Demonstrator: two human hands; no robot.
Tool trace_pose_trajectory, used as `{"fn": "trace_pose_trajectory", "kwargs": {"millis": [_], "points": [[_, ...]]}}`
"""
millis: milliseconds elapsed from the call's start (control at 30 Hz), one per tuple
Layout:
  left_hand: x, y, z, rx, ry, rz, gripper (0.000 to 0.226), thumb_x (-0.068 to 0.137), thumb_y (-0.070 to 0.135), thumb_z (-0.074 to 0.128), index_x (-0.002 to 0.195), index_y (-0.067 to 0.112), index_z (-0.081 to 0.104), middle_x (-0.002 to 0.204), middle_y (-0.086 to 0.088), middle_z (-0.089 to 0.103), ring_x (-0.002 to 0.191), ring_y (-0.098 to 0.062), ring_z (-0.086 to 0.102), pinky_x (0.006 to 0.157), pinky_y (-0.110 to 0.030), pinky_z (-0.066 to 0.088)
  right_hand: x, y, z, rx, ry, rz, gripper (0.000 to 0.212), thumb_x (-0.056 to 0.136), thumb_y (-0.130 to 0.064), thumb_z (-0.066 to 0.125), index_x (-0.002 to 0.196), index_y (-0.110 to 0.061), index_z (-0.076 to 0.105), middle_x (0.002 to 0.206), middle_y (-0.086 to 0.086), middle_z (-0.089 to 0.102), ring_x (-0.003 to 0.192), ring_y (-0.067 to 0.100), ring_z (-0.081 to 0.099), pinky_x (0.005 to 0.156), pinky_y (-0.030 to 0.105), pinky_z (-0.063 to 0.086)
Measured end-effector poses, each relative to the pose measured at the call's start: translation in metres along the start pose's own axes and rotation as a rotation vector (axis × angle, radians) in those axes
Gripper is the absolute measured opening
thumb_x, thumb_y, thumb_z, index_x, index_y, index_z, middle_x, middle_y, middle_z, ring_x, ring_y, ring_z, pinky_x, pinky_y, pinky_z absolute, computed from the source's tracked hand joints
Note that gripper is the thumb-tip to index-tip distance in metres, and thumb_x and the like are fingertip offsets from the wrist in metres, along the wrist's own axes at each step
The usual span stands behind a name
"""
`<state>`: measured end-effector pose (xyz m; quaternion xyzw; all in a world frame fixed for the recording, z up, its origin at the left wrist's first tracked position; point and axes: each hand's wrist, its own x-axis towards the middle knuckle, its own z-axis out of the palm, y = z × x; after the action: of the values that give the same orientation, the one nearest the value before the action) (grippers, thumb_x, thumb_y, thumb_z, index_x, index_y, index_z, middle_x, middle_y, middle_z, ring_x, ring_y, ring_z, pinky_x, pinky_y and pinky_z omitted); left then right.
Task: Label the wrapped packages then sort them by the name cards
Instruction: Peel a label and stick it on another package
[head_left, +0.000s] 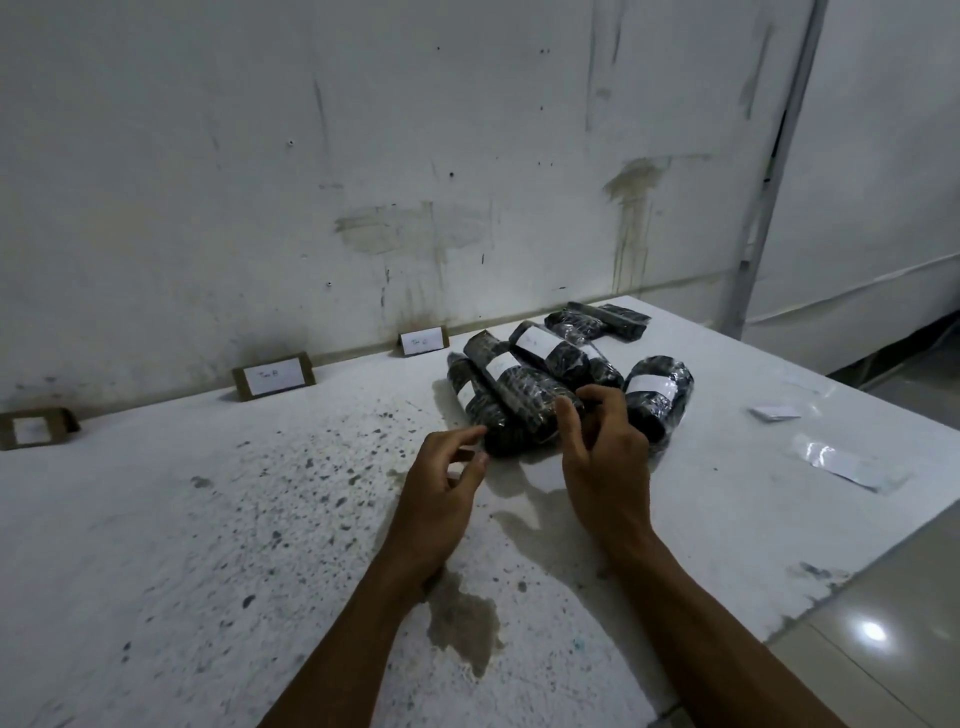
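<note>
Your left hand hovers just above the white speckled desk, its fingers loosely curled and the thumb close to the forefinger; something small seems to sit between them, but you cannot tell what it is, or whether it is really pinched. The fingertips are almost touching the near end of the heap of wrapped packages. Your right hand is beside it, with its fingers bent and resting against the near end of one long package, though it is not clear if they grip it. The packages are dark rolls in shiny plastic film, lying together near the far middle of the desk, some across others; several carry a white label round the middle. Two more dark packages lie a little behind the heap, close to the wall. Along the wall stand three brown name cards: one just left of the heap, one further left, and one at the left edge. The writing on them is too small to read. To the right of the heap, well apart, lie a small white slip and a shiny label sheet. A dark stain marks the desk between your forearms.
</note>
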<state>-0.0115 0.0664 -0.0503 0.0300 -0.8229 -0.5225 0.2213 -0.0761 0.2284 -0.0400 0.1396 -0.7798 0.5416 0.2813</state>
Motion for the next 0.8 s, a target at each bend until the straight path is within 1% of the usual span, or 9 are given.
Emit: {"fn": "trace_pose_trajectory", "kwargs": {"millis": [133, 267, 333, 400, 467, 567, 600, 700, 800], "points": [[-0.003, 0.005, -0.001, 0.009, 0.034, 0.027, 0.029, 0.104, 0.019, 0.055, 0.127, 0.035, 0.062, 0.125, 0.015, 0.057, 0.108, 0.013, 0.054, 0.081, -0.004, 0.046, -0.003, -0.006, -0.007, -0.225, 0.038, -0.080, 0.012, 0.101, -0.031, 0.060, 0.099, -0.020, 0.063, 0.064, -0.017, 0.051, 0.052, -0.005, 0.050, 0.046, 0.008, 0.026], [0.001, 0.016, 0.000, 0.068, 0.077, 0.117, 0.025, 0.102, 0.015, 0.058, 0.122, 0.028, 0.065, 0.118, 0.013, 0.063, 0.106, 0.009, 0.057, 0.081, -0.007, 0.047, 0.002, -0.013, -0.013, -0.234, 0.098, -0.107, 0.006, 0.099, -0.025, 0.064, 0.096, -0.020, 0.065, 0.067, -0.022, 0.049, 0.052, -0.012, 0.046, 0.046, 0.004, 0.028], [0.008, 0.022, 0.000, 0.119, 0.084, 0.164, 0.022, 0.101, 0.014, 0.059, 0.119, 0.024, 0.067, 0.115, 0.011, 0.064, 0.105, 0.006, 0.059, 0.083, -0.011, 0.050, 0.009, -0.015, -0.018, -0.238, 0.127, -0.126, 0.005, 0.098, -0.025, 0.065, 0.095, -0.021, 0.065, 0.069, -0.019, 0.052, 0.054, -0.011, 0.046, 0.049, 0.009, 0.033], [0.018, 0.031, -0.002, 0.159, 0.072, 0.210, 0.020, 0.100, 0.014, 0.060, 0.116, 0.022, 0.068, 0.112, 0.008, 0.064, 0.103, 0.001, 0.060, 0.085, -0.017, 0.052, 0.021, -0.018, -0.029, -0.260, 0.135, -0.115, 0.005, 0.097, -0.025, 0.065, 0.093, -0.022, 0.066, 0.069, -0.015, 0.055, 0.054, 0.002, 0.051, 0.052, 0.021, 0.043], [0.034, 0.043, -0.001, 0.179, 0.070, 0.246, 0.018, 0.100, 0.014, 0.060, 0.114, 0.020, 0.069, 0.111, 0.007, 0.065, 0.101, 0.000, 0.060, 0.083, -0.014, 0.052, 0.044, -0.017, -0.042, -0.309, 0.120, -0.034, 0.007, 0.097, -0.031, 0.064, 0.092, -0.026, 0.067, 0.071, -0.009, 0.060, 0.063, 0.016, 0.056, 0.061, 0.029, 0.046], [0.060, 0.062, 0.008, 0.183, 0.058, 0.234, 0.015, 0.100, 0.018, 0.061, 0.112, 0.023, 0.070, 0.109, 0.008, 0.066, 0.097, 0.000, 0.060, 0.078, -0.008, 0.048, 0.082, -0.011, -0.060, -0.378, 0.066, 0.053, 0.014, 0.097, -0.038, 0.060, 0.095, -0.027, 0.068, 0.077, -0.006, 0.065, 0.072, 0.021, 0.059, 0.069, 0.032, 0.043], [0.069, 0.067, 0.013, 0.197, 0.039, 0.239, 0.014, 0.100, 0.020, 0.061, 0.110, 0.024, 0.071, 0.107, 0.008, 0.066, 0.096, -0.001, 0.061, 0.079, -0.012, 0.048, 0.095, -0.007, -0.064, -0.392, 0.053, 0.058, 0.015, 0.098, -0.039, 0.059, 0.096, -0.028, 0.068, 0.078, -0.007, 0.065, 0.074, 0.021, 0.060, 0.070, 0.032, 0.042], [0.091, 0.080, 0.032, 0.279, -0.017, 0.275, 0.013, 0.098, 0.022, 0.062, 0.106, 0.022, 0.072, 0.103, 0.006, 0.067, 0.097, -0.010, 0.062, 0.089, -0.035, 0.052, 0.132, 0.008, -0.073, -0.463, 0.024, 0.074, 0.018, 0.098, -0.041, 0.056, 0.097, -0.028, 0.068, 0.081, -0.008, 0.066, 0.079, 0.023, 0.060, 0.071, 0.032, 0.040], [0.117, 0.090, 0.042, 0.329, -0.039, 0.243, 0.014, 0.099, 0.030, 0.061, 0.107, 0.027, 0.071, 0.104, 0.010, 0.067, 0.092, -0.011, 0.063, 0.092, -0.041, 0.052, 0.174, 0.034, -0.080, -0.529, -0.024, 0.086, 0.021, 0.099, -0.040, 0.054, 0.100, -0.027, 0.069, 0.089, -0.005, 0.068, 0.082, 0.023, 0.060, 0.071, 0.033, 0.042]]}}
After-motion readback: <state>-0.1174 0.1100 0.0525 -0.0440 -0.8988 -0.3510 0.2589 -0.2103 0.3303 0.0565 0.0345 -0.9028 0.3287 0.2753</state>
